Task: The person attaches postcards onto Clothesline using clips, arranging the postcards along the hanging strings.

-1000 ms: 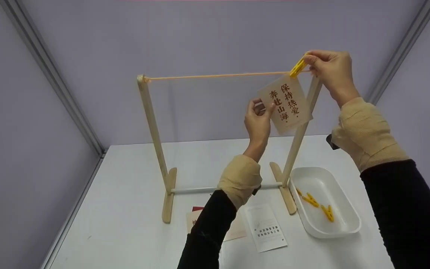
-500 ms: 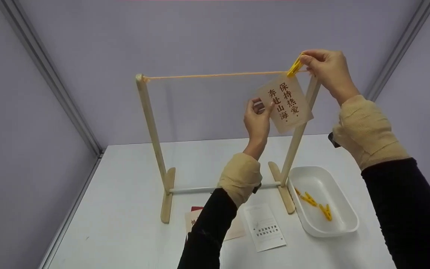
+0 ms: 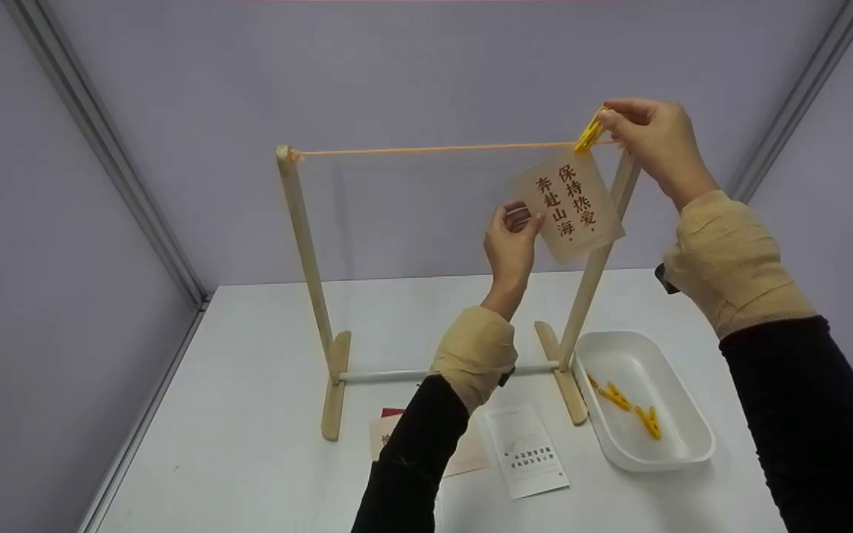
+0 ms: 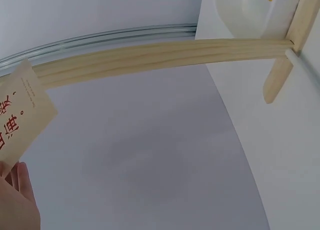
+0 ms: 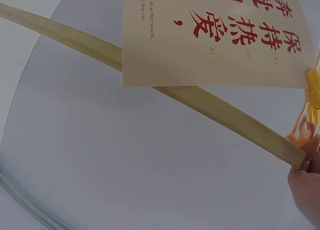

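A cream card [image 3: 571, 203] with dark red characters hangs tilted below the orange string [image 3: 426, 150], close to the right post of a wooden frame. My left hand [image 3: 509, 248] pinches the card's left edge between thumb and fingers. Up at the card's top corner, my right hand [image 3: 656, 144] pinches the handles of a yellow clothespin [image 3: 590, 135], whose tip overlaps both string and card. The right wrist view shows the card [image 5: 215, 39] side-on, with the clothespin [image 5: 313, 87] at its corner. In the left wrist view, fingertips of the left hand [image 4: 20, 200] meet the card's lower edge.
The wooden frame [image 3: 304, 259] stands on a white table [image 3: 249, 414]. On its right is a white plastic tray [image 3: 678, 392] with several yellow clothespins [image 3: 649, 422]. A white printed card [image 3: 526, 451] and a cream card [image 3: 467, 455] lie in front, partly under the left sleeve.
Both hands keep their grip on the card and clothespin and stay almost in place. The view shifts slightly; the left hand's fingers show a small shift at the card's edge.
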Tool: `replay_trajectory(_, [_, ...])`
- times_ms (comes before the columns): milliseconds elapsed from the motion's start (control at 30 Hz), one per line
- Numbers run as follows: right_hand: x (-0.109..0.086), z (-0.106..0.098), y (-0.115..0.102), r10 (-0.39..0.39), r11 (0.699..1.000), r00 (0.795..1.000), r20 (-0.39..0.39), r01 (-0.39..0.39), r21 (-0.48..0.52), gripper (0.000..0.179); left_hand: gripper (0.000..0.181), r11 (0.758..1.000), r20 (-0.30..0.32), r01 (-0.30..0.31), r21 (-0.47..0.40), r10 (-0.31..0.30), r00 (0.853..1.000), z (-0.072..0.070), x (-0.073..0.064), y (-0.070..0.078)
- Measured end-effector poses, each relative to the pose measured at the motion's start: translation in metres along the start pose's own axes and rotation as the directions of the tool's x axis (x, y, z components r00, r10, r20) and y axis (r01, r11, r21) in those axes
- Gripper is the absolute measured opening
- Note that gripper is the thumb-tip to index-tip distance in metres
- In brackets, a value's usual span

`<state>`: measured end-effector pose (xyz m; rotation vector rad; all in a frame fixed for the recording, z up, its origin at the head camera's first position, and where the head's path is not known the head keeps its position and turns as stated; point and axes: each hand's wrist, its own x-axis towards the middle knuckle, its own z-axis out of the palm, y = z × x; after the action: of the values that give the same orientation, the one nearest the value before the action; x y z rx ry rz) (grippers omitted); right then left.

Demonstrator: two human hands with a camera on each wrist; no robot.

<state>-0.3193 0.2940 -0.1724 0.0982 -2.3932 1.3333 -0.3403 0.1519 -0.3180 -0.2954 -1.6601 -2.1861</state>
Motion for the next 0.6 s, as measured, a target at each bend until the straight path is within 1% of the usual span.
replay_trajectory(33, [0.0, 0.0, 0.0, -0.005, 1.0, 1.0, -0.002, 0.005, -0.018, 0.049, 0.024, 1.0, 0.006, 0.0, 0.0, 0.0, 1.0, 0.0, -0.001, -0.001])
replay_trajectory(133, [0.001, -0.001, 0.002, -0.021, 1.0, 1.0, -0.023, 0.02, -0.018, 0.048, 0.023, 1.0, 0.027, 0.007, 0.004, -0.007, 1.0, -0.002, -0.003, -0.005])
replay_trajectory(200, [0.001, -0.002, 0.005, -0.048, 0.999, 0.997, -0.067, 0.049, 0.01, 0.044, 0.024, 1.0, 0.05, 0.021, -0.01, -0.02, 0.999, -0.003, -0.006, -0.009])
replay_trajectory(267, [0.001, -0.003, 0.009, -0.086, 0.995, 0.986, -0.143, 0.093, 0.041, 0.037, 0.026, 0.999, 0.085, 0.039, -0.018, -0.037, 0.996, -0.004, -0.011, -0.015])
replay_trajectory(333, [0.0, -0.007, 0.015, -0.115, 0.987, 0.964, -0.24, 0.139, 0.087, 0.029, 0.027, 0.998, 0.133, 0.051, -0.036, -0.046, 0.99, -0.005, -0.017, -0.023])
replay_trajectory(400, [-0.002, -0.011, 0.021, -0.127, 0.974, 0.932, -0.338, 0.182, 0.137, 0.021, 0.027, 0.997, 0.179, 0.054, -0.047, -0.045, 0.983, -0.006, -0.025, -0.033])
replay_trajectory(467, [-0.007, -0.015, 0.027, -0.104, 0.954, 0.899, -0.425, 0.211, 0.213, 0.013, 0.027, 0.997, 0.213, 0.057, -0.052, -0.045, 0.976, -0.008, -0.034, -0.045])
replay_trajectory(533, [-0.013, -0.018, 0.033, -0.069, 0.928, 0.868, -0.491, 0.237, 0.287, 0.008, 0.027, 0.997, 0.23, 0.061, -0.045, -0.049, 0.972, -0.009, -0.044, -0.057])
replay_trajectory(600, [-0.02, -0.021, 0.042, -0.029, 0.905, 0.846, -0.532, 0.248, 0.346, 0.006, 0.026, 0.997, 0.233, 0.077, -0.026, -0.069, 0.97, -0.01, -0.054, -0.07])
